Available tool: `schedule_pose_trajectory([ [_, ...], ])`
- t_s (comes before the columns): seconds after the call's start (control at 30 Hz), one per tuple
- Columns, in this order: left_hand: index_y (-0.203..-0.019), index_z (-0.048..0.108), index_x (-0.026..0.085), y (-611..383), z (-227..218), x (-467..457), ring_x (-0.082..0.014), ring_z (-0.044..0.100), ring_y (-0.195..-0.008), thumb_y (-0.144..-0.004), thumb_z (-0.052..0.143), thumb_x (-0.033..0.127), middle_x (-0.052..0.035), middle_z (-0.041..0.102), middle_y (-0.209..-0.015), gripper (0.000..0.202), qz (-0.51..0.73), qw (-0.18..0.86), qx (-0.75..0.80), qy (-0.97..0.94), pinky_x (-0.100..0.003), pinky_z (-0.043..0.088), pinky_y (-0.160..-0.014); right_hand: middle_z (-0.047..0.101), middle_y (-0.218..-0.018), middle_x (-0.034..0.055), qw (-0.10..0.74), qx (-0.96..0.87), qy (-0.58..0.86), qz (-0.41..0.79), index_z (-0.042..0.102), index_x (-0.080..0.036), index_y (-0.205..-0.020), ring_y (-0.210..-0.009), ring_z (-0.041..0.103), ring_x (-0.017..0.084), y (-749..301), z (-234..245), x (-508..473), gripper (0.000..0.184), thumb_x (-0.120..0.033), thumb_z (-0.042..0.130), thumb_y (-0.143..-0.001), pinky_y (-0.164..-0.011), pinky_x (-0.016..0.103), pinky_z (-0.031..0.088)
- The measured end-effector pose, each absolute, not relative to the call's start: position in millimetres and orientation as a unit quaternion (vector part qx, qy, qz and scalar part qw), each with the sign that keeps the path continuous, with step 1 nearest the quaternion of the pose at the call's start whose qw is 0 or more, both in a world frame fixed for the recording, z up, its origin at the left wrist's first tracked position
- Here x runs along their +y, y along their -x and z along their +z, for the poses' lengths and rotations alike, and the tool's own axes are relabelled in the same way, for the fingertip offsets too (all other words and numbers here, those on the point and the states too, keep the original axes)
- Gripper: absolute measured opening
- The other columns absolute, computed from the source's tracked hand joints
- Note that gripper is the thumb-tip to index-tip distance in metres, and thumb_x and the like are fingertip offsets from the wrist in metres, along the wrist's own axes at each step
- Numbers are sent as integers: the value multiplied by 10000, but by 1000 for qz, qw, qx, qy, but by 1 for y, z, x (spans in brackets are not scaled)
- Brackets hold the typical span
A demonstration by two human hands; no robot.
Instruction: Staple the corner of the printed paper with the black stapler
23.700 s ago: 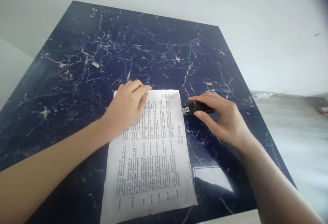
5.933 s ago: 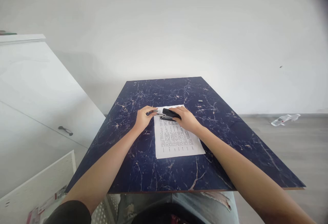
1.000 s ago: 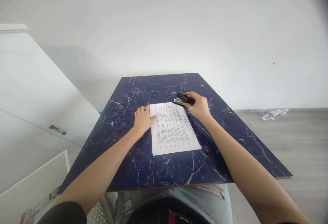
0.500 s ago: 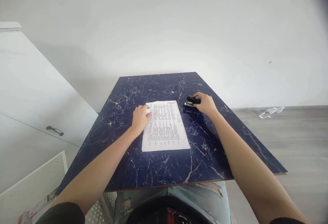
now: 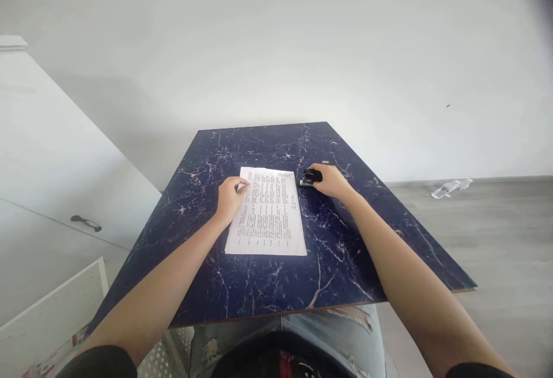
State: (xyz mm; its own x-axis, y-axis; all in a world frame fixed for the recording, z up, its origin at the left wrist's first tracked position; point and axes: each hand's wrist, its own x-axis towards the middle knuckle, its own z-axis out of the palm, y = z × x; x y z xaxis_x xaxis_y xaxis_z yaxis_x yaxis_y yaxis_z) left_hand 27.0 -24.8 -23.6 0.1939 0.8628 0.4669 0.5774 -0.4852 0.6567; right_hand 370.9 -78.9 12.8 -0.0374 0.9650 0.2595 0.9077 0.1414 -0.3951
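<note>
A printed sheet of paper [image 5: 270, 216], possibly with more sheets beneath it, lies on the dark blue marbled table [image 5: 276, 286]. My left hand [image 5: 231, 196] pinches its left edge between thumb and fingers. Just beyond the paper's upper right edge is a black stapler [image 5: 311, 176], its front end pointing at the sheet. My right hand [image 5: 330, 181] is wrapped round the stapler's back end, which the fingers partly hide. A narrow gap of table shows between stapler and paper.
A small grey-green item [image 5: 325, 162] lies just behind my right hand. On the floor at the right is a clear plastic bottle [image 5: 451, 188]. A white cabinet [image 5: 52, 153] stands at the left, and a white wall [image 5: 276, 49] rises behind the table.
The paper has turned slightly, its near end swinging left, and my left hand now pinches its edge instead of lying flat on it. My right hand has brought the stapler left, closer to the paper.
</note>
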Motion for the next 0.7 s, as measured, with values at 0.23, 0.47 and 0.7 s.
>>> schedule_pose_trajectory([
  [0.23,-931,770,213,-27,-21,-25,-187,660,-789,-856,621,126,-48,761,-993,188,423,176,476,-751,-343,533,-816,777,-1051,70,219,-712,666,30,713,-235,-1084,-968,706,294,-359,11,-80,394,-110,603,-727,-757,307,499],
  [0.47,-970,758,197,-29,-20,-24,-217,723,-984,-878,617,166,-70,760,-1113,171,465,255,455,-715,-344,572,-879,772,-1060,85,215,-715,665,25,709,-221,-1112,-958,702,299,-361,10,-79,412,-111,605,-729,-765,320,501],
  [0.7,-1017,766,188,-27,-22,-22,-203,746,-825,-870,653,198,-79,780,-1099,186,471,315,480,-670,-329,577,-791,772,-1047,82,219,-712,667,34,720,-219,-1081,-947,697,297,-359,12,-81,388,-110,605,-728,-760,320,499],
])
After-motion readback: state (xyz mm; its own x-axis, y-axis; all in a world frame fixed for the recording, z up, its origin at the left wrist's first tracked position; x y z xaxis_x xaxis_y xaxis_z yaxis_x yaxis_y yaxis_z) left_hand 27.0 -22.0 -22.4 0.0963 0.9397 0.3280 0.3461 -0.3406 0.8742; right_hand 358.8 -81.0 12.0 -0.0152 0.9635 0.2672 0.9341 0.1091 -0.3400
